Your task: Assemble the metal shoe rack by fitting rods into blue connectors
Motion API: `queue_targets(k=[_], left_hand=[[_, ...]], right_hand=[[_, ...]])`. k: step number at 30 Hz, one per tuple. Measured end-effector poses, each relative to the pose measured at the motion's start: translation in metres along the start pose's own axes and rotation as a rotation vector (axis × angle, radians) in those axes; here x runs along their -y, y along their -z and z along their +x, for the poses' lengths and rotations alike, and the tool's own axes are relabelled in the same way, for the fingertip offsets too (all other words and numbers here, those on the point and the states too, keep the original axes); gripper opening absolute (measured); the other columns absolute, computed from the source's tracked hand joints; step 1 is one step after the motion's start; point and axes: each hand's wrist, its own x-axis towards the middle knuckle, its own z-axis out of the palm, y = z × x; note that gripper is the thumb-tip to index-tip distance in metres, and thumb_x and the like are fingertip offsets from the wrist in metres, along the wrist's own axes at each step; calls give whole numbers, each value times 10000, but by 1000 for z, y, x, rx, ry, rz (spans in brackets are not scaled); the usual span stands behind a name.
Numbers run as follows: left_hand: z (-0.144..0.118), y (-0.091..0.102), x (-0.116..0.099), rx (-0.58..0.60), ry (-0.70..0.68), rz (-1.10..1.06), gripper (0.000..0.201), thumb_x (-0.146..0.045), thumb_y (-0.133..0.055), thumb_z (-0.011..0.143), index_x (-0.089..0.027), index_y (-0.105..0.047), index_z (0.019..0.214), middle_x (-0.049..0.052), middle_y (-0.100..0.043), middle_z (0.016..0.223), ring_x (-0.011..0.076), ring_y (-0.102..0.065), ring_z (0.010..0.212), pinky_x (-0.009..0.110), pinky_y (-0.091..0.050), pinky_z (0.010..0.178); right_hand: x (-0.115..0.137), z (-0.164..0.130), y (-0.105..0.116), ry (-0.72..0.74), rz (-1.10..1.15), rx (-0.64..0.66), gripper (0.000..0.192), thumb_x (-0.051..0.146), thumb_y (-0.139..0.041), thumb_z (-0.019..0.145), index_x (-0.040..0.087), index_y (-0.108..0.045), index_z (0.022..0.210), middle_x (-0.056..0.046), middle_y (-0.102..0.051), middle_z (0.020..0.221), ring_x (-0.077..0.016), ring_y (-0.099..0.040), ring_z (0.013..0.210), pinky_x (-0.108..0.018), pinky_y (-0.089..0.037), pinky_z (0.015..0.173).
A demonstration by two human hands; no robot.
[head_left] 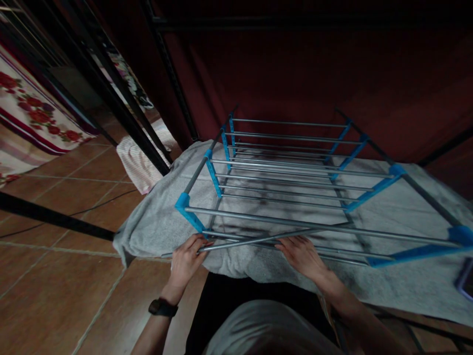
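A rack (pixel 291 221) of grey metal tubes joined by blue plastic brackets (pixel 195 221) rests on a grey blanket. Across its near side, a loose metal tube (pixel 240 243) lies at a slant, its right end reaching inside the frame. My left hand (pixel 187 256), with a dark watch on the wrist, has its fingers closed around this tube near the left end. My right hand (pixel 301 255) is closed at the middle of the near side, where the slanted tube crosses a lower bar. Which of these two tubes its fingers hold is hidden.
The grey blanket (pixel 148 231) covers a raised surface with black metal posts (pixel 121 113) at its left. Behind is a dark red panel (pixel 295 74). A phone-like object (pixel 465 278) lies at the right edge. Striped cloth (pixel 138 162) and tiled floor (pixel 74 281) are at left.
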Motion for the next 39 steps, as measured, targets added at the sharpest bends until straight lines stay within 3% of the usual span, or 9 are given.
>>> queue_targets(k=[8, 15, 26, 34, 39], left_hand=[[0, -2, 0, 8, 23, -13, 275, -340, -485, 996, -223, -734, 987, 72, -729, 1055, 196, -728, 844, 270, -550, 660], [-2, -3, 1, -1, 14, 1, 244, -305, -507, 984, -220, -735, 992, 70, -728, 1083, 199, -730, 872, 266, -556, 671], [-6, -6, 5, 22, 27, -8, 231, -288, -517, 980, -217, -734, 1016, 75, -721, 1106, 200, -726, 914, 266, -560, 703], [-5, -4, 2, 28, 36, -20, 254, -319, -507, 982, -216, -739, 986, 79, -728, 1096, 199, -729, 904, 271, -567, 719], [0, 1, -2, 77, 50, -30, 272, -316, -491, 971, -210, -741, 961, 69, -755, 975, 204, -735, 846, 265, -545, 674]], right_hand=[[-2, 6, 8, 26, 3, 26, 191, 289, -530, 1030, 261, -695, 1122, -33, -755, 982, -216, -704, 868, -343, -498, 789], [0, 4, 1, 33, -2, 118, 186, 262, -539, 1025, 259, -696, 1125, -30, -754, 1012, -204, -705, 911, -324, -503, 784], [-4, 2, 1, 34, -3, 19, 242, 318, -474, 1053, 256, -696, 1126, -33, -752, 970, -208, -696, 873, -348, -494, 825], [-3, 3, 4, 18, 17, 46, 251, 316, -488, 1047, 248, -721, 1111, -43, -760, 942, -208, -707, 854, -343, -508, 797], [-5, -2, 0, 14, 11, -4, 271, 334, -480, 1049, 243, -713, 1152, -72, -759, 1071, -239, -707, 993, -404, -528, 907]])
